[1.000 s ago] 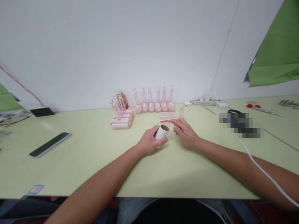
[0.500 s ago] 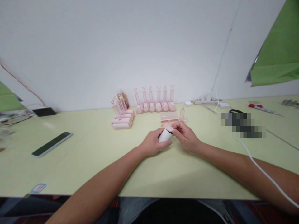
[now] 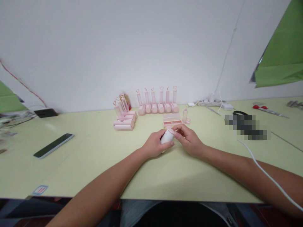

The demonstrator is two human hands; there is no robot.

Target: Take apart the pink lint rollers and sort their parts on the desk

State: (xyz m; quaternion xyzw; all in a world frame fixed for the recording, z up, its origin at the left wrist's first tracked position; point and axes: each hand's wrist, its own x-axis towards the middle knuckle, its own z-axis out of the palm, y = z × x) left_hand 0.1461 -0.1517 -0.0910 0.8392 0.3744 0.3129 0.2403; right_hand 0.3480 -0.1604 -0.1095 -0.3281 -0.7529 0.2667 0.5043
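There is 1 white roll (image 3: 167, 137) here, up off the worktop (image 3: 189, 179) in the middle, in front of the person. It leans, with its top end to the right. On that end sits 1 pink cap (image 3: 170, 130).

Along the wall stand 6 pink rollers (image 3: 154, 104) in a row, each with its handle up. To the left of them are 3 more pink rollers (image 3: 123, 123), side by side, also with handles up. Just behind the hands lie 1 pink box (image 3: 172, 119), and 1 small pink handle (image 3: 185, 116) standing next to it. On the left are 1 phone (image 3: 54, 145) lying flat and 1 black box (image 3: 46, 112) near the wall. On the right is 1 pair of scissors (image 3: 260, 108) with red grips. Near the wall there is 1 power strip (image 3: 208, 103).

The left hand (image 3: 153, 145) is wrapped around the white roll. Its fingers (image 3: 161, 132) are grasping the roll, and the thumb lies across the near side. The left arm comes up from the bottom left, slanting to the middle.

The right hand (image 3: 190, 140) is at the top end of the roll. Its fingers are bent and pinch the edge of the pink cap. The right arm comes in from the lower right, low over the worktop. The 2 hands are very close together.
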